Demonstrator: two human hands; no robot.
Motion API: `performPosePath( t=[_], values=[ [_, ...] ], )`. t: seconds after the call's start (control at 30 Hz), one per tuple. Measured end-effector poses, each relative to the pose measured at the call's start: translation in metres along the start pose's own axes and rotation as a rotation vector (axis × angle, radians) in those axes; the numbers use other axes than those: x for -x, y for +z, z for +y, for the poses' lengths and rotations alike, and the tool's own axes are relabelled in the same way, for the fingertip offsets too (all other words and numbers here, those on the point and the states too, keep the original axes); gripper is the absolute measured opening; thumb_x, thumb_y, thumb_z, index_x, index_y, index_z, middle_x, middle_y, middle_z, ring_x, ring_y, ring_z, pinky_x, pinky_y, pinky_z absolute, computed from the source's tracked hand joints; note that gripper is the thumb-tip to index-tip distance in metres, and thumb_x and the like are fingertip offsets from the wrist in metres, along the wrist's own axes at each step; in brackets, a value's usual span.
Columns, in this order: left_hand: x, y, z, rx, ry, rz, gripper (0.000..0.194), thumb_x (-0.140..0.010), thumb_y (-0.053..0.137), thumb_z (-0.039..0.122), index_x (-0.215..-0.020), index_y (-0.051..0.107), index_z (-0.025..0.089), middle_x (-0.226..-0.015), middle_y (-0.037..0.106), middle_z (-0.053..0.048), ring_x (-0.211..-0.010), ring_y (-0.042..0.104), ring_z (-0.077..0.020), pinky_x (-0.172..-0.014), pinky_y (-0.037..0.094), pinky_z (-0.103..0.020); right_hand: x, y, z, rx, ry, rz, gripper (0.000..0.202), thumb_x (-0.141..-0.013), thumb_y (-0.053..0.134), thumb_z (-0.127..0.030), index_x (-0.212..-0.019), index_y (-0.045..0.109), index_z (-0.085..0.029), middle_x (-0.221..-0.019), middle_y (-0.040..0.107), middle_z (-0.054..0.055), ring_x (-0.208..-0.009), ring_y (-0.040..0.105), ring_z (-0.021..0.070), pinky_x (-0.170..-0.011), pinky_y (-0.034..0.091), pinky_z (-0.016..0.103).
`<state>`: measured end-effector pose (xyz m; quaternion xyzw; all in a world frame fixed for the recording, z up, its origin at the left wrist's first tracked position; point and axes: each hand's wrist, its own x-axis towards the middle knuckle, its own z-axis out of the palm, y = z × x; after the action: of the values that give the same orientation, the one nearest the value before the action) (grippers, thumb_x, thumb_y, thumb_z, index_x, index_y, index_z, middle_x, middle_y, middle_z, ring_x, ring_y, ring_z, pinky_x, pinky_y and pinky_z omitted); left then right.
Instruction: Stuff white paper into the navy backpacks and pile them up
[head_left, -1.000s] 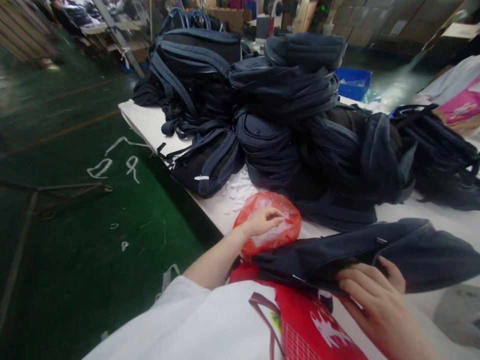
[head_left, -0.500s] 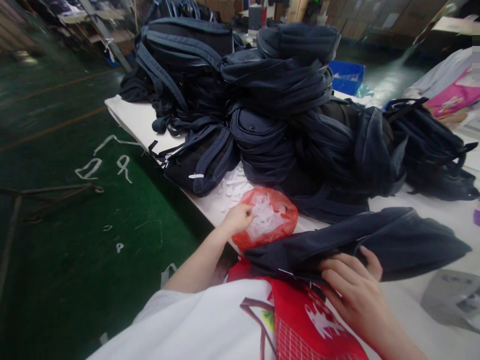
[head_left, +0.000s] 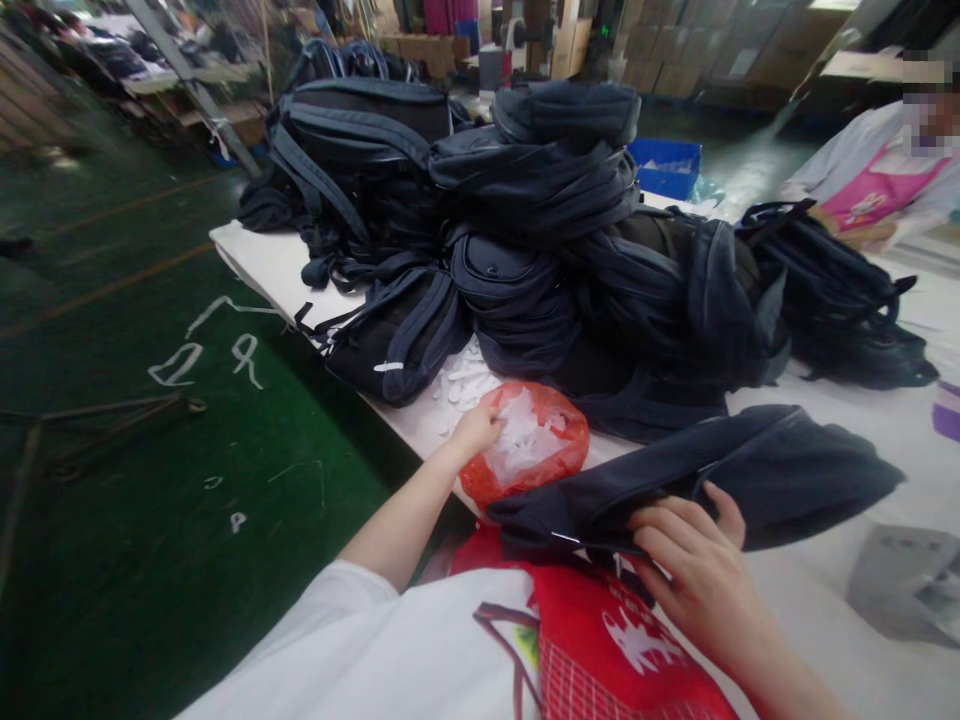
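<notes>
Head view: left hand (head_left: 478, 430) pinches crinkly red plastic bag (head_left: 536, 455).

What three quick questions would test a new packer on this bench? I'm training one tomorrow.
1. True or false: the left hand rests at the red plastic bag.
2. What does the right hand press on?
3. The loose white pieces lie: A) on the floor B) on the table, beside the stacked backpacks.

Key: 1 true. 2 the flat dark backpack. 3 B.
</notes>
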<state>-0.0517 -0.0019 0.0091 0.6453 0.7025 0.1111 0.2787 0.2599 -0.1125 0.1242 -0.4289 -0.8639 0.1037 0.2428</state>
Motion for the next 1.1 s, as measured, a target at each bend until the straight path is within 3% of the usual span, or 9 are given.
performPosePath(
  t=[0.2, 0.37, 0.43, 0.53, 0.6, 0.7, 0.8, 0.97, 1.1],
  values=[
    [0.028, -0.025, 0.019, 0.005, 0.193, 0.418, 0.025, -0.089, 0.047, 0.026, -0.103, 0.066, 0.019, -0.121, 0.063, -0.012, -0.107, 0.060, -0.0250, -0.096, 0.045, -0.035, -0.002, -0.001, -0.002, 0.006, 0.004, 0.031, 0.024, -0.094, 0.048, -0.026, -0.073, 0.058, -0.024, -0.084, 0.069, -0.003, -0.090, 0.061, 0.0184, -0.114, 0.013, 0.050],
    [0.020, -0.053, 0.017, 0.277, 0.194, 0.696, 0.028, -0.091, 0.042, 0.027, -0.103, 0.065, 0.016, -0.110, 0.067, -0.013, -0.110, 0.061, -0.0246, -0.100, 0.046, -0.038, -0.002, -0.002, -0.002, 0.003, -0.013, 0.030, 0.022, -0.094, 0.050, -0.027, -0.074, 0.058, -0.024, -0.087, 0.070, -0.004, -0.091, 0.060, 0.0182, -0.114, 0.012, 0.049],
    [0.015, -0.067, 0.021, 0.467, 0.096, 0.743, 0.032, -0.094, 0.040, 0.038, -0.093, 0.064, 0.016, -0.085, 0.068, -0.010, -0.090, 0.067, -0.0234, -0.084, 0.054, -0.035, -0.001, -0.003, -0.001, 0.007, -0.019, 0.022, 0.020, -0.094, 0.051, -0.026, -0.076, 0.058, -0.024, -0.088, 0.070, -0.004, -0.093, 0.060, 0.0180, -0.114, 0.012, 0.050],
    [0.025, -0.085, 0.045, 0.907, 0.007, 0.665, 0.037, -0.092, 0.043, 0.050, -0.083, 0.059, 0.017, -0.057, 0.056, -0.001, -0.053, 0.060, -0.0174, -0.051, 0.052, -0.028, 0.000, -0.003, 0.001, 0.021, -0.026, 0.008, 0.016, -0.093, 0.053, -0.024, -0.078, 0.059, -0.024, -0.090, 0.070, -0.003, -0.094, 0.060, 0.0180, -0.115, 0.011, 0.050],
    [0.043, -0.090, 0.073, 1.140, 0.089, 0.541, 0.038, -0.093, 0.041, 0.050, -0.089, 0.060, 0.017, -0.064, 0.061, -0.002, -0.055, 0.062, -0.0173, -0.050, 0.053, -0.028, 0.002, -0.001, 0.004, 0.050, -0.037, -0.015, 0.014, -0.092, 0.054, -0.022, -0.079, 0.060, -0.024, -0.092, 0.070, -0.003, -0.096, 0.060, 0.0185, -0.116, 0.010, 0.052],
    [0.076, -0.079, 0.121, 1.213, 0.266, 0.072, 0.043, -0.096, 0.033, 0.045, -0.097, 0.063, 0.016, -0.085, 0.070, -0.010, -0.078, 0.069, -0.0235, -0.064, 0.058, -0.036, 0.006, 0.006, 0.010, 0.143, -0.073, 0.003, 0.012, -0.092, 0.055, -0.026, -0.088, 0.066, -0.026, -0.100, 0.071, 0.001, -0.101, 0.059, 0.0232, -0.114, 0.018, 0.055],
    [0.091, -0.047, 0.157, 1.005, 0.449, -0.318, 0.032, -0.092, 0.043, 0.035, -0.093, 0.067, 0.015, -0.093, 0.072, -0.011, -0.088, 0.068, -0.0256, -0.080, 0.056, -0.039, 0.011, 0.009, 0.015, 0.196, -0.068, 0.014, 0.025, -0.095, 0.049, -0.034, -0.108, 0.068, -0.025, -0.109, 0.069, 0.008, -0.104, 0.059, 0.0272, -0.104, 0.037, 0.049],
    [0.069, -0.009, 0.173, 0.575, 0.510, -0.290, 0.016, -0.078, 0.054, 0.016, -0.083, 0.069, 0.016, -0.092, 0.074, -0.007, -0.090, 0.066, -0.0226, -0.087, 0.051, -0.034, 0.023, -0.007, 0.012, 0.245, -0.076, 0.016, 0.017, -0.094, 0.053, -0.030, -0.091, 0.069, -0.025, -0.084, 0.071, 0.003, -0.088, 0.060, 0.0223, -0.097, 0.038, 0.043],
    [0.054, -0.013, 0.184, 0.934, 0.277, -0.372, 0.024, -0.083, 0.051, 0.028, -0.093, 0.067, 0.014, -0.089, 0.073, -0.008, -0.084, 0.067, -0.0206, -0.080, 0.054, -0.033, 0.034, -0.015, 0.013, 0.348, 0.022, 0.076, 0.015, -0.091, 0.057, -0.030, -0.084, 0.067, -0.021, -0.079, 0.066, 0.006, -0.080, 0.057, 0.0232, -0.084, 0.042, 0.039]
  ],
)
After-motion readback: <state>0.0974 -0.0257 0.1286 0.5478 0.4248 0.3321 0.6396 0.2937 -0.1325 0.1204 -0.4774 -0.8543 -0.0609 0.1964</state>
